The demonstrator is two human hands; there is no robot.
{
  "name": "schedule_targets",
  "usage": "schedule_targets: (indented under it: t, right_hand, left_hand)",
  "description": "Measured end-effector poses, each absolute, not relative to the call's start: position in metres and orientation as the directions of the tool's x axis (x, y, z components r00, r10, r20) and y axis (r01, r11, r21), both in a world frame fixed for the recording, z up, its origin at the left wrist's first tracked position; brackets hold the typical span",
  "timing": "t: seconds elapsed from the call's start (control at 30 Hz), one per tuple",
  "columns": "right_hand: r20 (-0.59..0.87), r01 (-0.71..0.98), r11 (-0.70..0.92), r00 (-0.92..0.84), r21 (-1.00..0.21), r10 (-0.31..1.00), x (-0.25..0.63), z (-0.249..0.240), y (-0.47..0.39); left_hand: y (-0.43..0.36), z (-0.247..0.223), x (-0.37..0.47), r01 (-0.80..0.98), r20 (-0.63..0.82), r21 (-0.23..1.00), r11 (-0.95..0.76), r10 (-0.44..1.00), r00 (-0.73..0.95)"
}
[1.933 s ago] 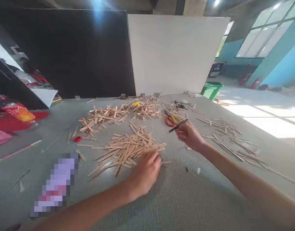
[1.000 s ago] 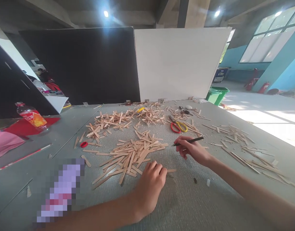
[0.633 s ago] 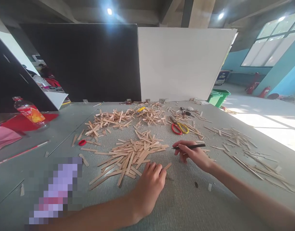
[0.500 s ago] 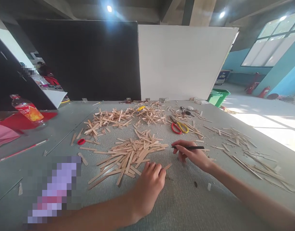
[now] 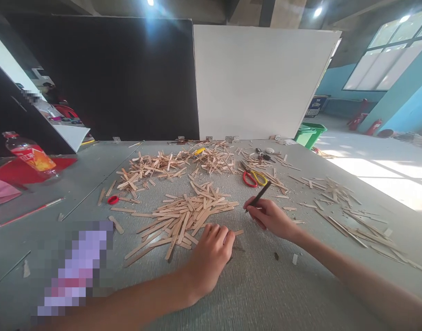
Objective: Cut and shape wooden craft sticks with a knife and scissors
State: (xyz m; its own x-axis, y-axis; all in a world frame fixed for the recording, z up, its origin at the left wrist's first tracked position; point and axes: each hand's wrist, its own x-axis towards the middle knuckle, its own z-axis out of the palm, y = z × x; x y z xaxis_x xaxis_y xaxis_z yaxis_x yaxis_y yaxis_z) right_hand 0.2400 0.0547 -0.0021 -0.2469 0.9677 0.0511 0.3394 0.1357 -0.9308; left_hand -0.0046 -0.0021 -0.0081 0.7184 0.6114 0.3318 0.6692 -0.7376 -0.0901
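Pinching a black pen (image 5: 260,194) between fingertips, your right hand (image 5: 268,216), in the head view, sits short of the scissors (image 5: 247,169). Your left hand (image 5: 214,252), fingers curled together, grips a wooden stick (image 5: 239,232) jutting right. The stick pile (image 5: 186,215) lies between that hand and the far edge of the table (image 5: 255,294).

There is room to pass low over the near surface (image 5: 266,294) between the left forearm (image 5: 155,296) and right forearm (image 5: 338,262), skirting a pale scrap (image 5: 295,259). A narrow gap runs between the left hand (image 5: 212,255) and right hand (image 5: 268,217), with a wooden stick (image 5: 239,232) poking into it. Ahead of the left hand a stick pile (image 5: 183,216) bars the way; past the right hand's slanting pen (image 5: 260,194), scissors (image 5: 250,179) do, and a white panel (image 5: 262,82) closes off the back
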Motion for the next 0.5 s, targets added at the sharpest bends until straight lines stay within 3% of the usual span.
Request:
schedule_targets:
  t: [0.17, 0.37, 0.5]
  right_hand:
    - [0.134, 0.594, 0.295, -0.301, -0.748, 0.944, 0.241, 0.010, 0.056]
    - [0.232, 0.710, 0.362, -0.278, -0.604, 0.932, 0.219, 0.037, 0.110]
    - [0.179, 0.733, 0.399, -0.363, -0.550, 0.914, 0.180, 0.054, 0.185]
  left_hand:
    - [-0.004, -0.008, -0.003, 0.652, 0.339, -0.123, -0.748, 0.586, 0.736]
    - [-0.001, -0.008, 0.002, 0.658, 0.378, -0.120, -0.743, 0.579, 0.723]
    - [0.000, -0.017, 0.001, 0.684, 0.400, -0.081, -0.725, 0.605, 0.688]
